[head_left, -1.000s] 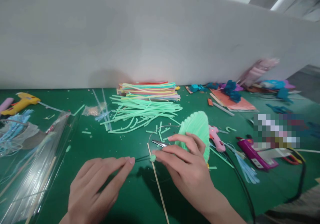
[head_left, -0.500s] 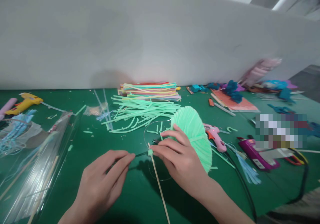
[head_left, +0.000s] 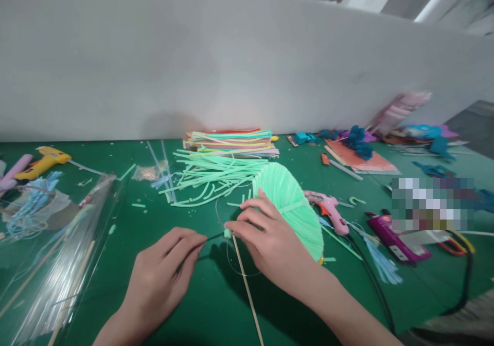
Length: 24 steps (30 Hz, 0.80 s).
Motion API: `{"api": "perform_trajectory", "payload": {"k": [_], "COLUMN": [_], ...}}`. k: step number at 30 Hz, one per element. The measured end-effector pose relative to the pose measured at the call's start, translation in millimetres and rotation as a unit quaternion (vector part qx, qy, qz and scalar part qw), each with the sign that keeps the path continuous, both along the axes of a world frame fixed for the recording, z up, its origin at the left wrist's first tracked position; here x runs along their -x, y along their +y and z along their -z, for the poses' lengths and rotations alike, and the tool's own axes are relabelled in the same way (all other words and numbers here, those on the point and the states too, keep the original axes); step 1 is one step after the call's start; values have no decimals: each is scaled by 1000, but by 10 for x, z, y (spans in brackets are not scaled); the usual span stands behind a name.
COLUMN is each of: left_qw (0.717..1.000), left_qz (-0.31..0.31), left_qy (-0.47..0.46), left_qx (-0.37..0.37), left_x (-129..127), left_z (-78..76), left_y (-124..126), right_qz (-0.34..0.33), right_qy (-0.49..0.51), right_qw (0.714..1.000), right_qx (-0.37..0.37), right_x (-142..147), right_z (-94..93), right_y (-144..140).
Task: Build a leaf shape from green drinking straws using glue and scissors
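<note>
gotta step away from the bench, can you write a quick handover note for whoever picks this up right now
Left hand: fingertips pinched on a thin dark wire, low over the green table.
Right hand: fingertips at a small green bead on the tip of a wooden stick, palm resting on the green straw fan.
Nearby: loose green straws, a stack of coloured straws, pink glue gun, purple glue gun, yellow glue gun.
Done: fan is formed, bead sits on the stick.
Left: wire end is loose, apparently not yet fastened; I cannot tell whether fan and stick are joined.
</note>
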<state>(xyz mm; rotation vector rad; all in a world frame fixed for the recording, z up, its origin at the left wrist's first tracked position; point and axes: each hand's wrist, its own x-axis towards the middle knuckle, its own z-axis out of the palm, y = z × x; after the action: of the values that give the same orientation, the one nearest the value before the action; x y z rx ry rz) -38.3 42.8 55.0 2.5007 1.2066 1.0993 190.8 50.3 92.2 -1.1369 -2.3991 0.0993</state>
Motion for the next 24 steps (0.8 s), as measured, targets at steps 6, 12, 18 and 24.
{"api": "perform_trajectory", "payload": {"k": [6,12,18,24], "left_qw": [1000,1000,999,997], "left_qz": [2,20,16,13], "left_qy": [0,4,15,56], "left_qx": [-12,-14,-33,-55], "left_x": [-25,-46,-38,-25], "left_z": [19,21,34,43], "left_y": [-1,-17,-26,-24], "right_qz": [4,22,33,49], "right_qy": [16,11,-16,-55], "right_qw": [997,999,999,997], "right_qx": [70,47,22,1], "right_x": [40,80,138,115], "right_z": [-70,-74,-60,-44], "right_y": [-59,-74,-76,-52]}}
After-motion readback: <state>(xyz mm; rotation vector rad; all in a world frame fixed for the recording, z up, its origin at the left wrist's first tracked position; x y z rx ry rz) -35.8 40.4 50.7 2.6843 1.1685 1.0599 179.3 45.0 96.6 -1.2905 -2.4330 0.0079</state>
